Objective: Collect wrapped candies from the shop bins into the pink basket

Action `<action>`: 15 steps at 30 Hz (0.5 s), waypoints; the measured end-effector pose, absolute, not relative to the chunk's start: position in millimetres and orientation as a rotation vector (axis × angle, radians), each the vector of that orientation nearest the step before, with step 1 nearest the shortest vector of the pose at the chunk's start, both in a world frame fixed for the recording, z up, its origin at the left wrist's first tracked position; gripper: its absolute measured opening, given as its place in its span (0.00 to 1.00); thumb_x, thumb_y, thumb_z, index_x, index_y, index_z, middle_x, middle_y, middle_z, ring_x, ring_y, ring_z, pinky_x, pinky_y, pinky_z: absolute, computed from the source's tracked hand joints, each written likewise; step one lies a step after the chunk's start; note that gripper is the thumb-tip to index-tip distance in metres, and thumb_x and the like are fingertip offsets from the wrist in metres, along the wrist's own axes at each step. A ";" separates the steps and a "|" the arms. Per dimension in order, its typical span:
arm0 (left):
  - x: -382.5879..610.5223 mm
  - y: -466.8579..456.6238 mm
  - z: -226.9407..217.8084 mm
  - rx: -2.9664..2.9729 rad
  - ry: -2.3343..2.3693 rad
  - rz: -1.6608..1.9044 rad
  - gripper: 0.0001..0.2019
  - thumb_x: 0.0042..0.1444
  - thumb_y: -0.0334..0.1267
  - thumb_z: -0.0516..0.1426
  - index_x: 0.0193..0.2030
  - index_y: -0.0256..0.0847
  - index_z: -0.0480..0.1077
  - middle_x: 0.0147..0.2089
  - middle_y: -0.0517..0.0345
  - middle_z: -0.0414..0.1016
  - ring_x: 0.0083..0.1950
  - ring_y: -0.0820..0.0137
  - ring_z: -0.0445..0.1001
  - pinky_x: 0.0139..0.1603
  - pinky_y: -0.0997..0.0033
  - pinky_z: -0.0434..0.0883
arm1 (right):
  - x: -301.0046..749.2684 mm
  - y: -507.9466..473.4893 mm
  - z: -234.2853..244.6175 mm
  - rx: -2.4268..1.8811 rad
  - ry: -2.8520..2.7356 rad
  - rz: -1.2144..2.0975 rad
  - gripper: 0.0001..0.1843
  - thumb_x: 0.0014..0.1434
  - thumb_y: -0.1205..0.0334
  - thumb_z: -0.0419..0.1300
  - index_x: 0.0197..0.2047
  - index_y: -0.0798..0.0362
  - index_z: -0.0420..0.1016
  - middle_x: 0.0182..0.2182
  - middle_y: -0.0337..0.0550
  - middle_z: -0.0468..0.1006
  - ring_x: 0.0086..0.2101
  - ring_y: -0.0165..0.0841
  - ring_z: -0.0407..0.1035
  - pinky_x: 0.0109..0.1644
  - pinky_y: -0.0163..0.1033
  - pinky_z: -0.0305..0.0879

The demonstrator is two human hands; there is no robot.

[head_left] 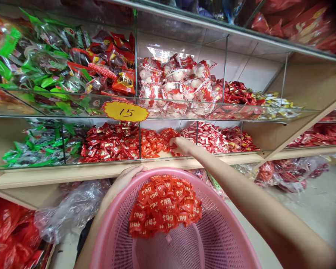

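A pink plastic basket [106,228] with perforated walls is tilted toward the shelf. Inside it lies a heap of small orange-red candy packets [165,205] with pale lettering. My left hand [127,177] grips the basket at its far left rim, close to the shelf's front edge. Reaching over the basket, my right hand [182,145] is inside a lower shelf compartment, its fingers curled at matching orange-red packets [151,141]. Its fingertips are partly hidden among the packets, and a patch of bare shelf shows beside them.
Glass dividers and a front glass strip bound the compartments. Dark red candies [109,144] lie to the left, pink-and-white packets [207,136] to the right. A yellow tag [126,111] reading 15 hangs above. Plastic bags [72,205] lie under the shelf.
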State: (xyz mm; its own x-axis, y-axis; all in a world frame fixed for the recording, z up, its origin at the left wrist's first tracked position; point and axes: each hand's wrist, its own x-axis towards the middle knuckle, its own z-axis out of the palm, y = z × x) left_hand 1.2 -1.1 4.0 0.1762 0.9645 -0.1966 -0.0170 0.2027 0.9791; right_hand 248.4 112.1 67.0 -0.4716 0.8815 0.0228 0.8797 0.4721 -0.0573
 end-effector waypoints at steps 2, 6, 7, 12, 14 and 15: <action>0.4 -0.7 3.0 1.123 1.145 0.955 0.17 0.53 0.49 0.56 0.41 0.37 0.73 0.44 0.53 0.77 0.43 0.65 0.74 0.49 0.58 0.66 | 251.3 104.7 79.1 -1.572 -2.647 0.045 0.10 0.52 0.65 0.63 0.40 0.53 0.74 0.37 0.47 0.77 0.38 0.35 0.70 0.37 0.33 0.60; 0.3 0.3 1.9 1.132 1.152 0.956 0.17 0.54 0.49 0.56 0.41 0.37 0.73 0.45 0.53 0.76 0.44 0.65 0.73 0.50 0.58 0.66 | 259.6 70.1 105.4 -1.367 -2.622 -0.004 0.09 0.54 0.67 0.60 0.41 0.54 0.72 0.38 0.47 0.76 0.38 0.35 0.69 0.39 0.34 0.60; 0.7 0.2 2.1 1.132 1.153 0.957 0.17 0.54 0.49 0.56 0.40 0.37 0.73 0.45 0.53 0.76 0.44 0.66 0.73 0.50 0.58 0.66 | 261.7 57.5 109.5 -1.304 -2.601 0.002 0.09 0.55 0.68 0.59 0.41 0.55 0.72 0.38 0.47 0.75 0.37 0.34 0.69 0.39 0.35 0.60; 2.9 -2.2 4.0 1.123 1.157 0.952 0.16 0.54 0.49 0.56 0.40 0.38 0.72 0.42 0.54 0.76 0.40 0.67 0.74 0.46 0.59 0.68 | 271.1 -1.7 98.0 -1.063 -2.549 0.259 0.08 0.59 0.64 0.56 0.42 0.56 0.71 0.37 0.47 0.74 0.38 0.34 0.67 0.43 0.39 0.62; 2.9 -2.6 3.5 1.126 1.160 0.953 0.16 0.54 0.49 0.56 0.40 0.38 0.72 0.40 0.54 0.76 0.40 0.68 0.74 0.46 0.59 0.68 | 274.6 -15.5 84.1 -1.053 -2.553 0.372 0.10 0.59 0.65 0.56 0.44 0.56 0.71 0.39 0.48 0.74 0.40 0.35 0.67 0.45 0.41 0.62; 2.7 -2.6 2.9 1.129 1.159 0.956 0.16 0.54 0.49 0.56 0.40 0.38 0.72 0.40 0.54 0.76 0.40 0.68 0.74 0.47 0.59 0.68 | 276.2 -20.4 77.5 -1.065 -2.544 0.418 0.10 0.59 0.65 0.56 0.45 0.55 0.71 0.39 0.48 0.74 0.41 0.35 0.66 0.46 0.43 0.62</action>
State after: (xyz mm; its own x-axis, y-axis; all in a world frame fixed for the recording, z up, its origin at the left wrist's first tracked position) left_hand 2.7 -2.6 2.9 0.1663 0.9678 -0.1890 -0.0015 0.1920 0.9814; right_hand 276.2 -20.4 77.5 -0.6561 0.7268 0.2033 0.6236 0.6738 -0.3964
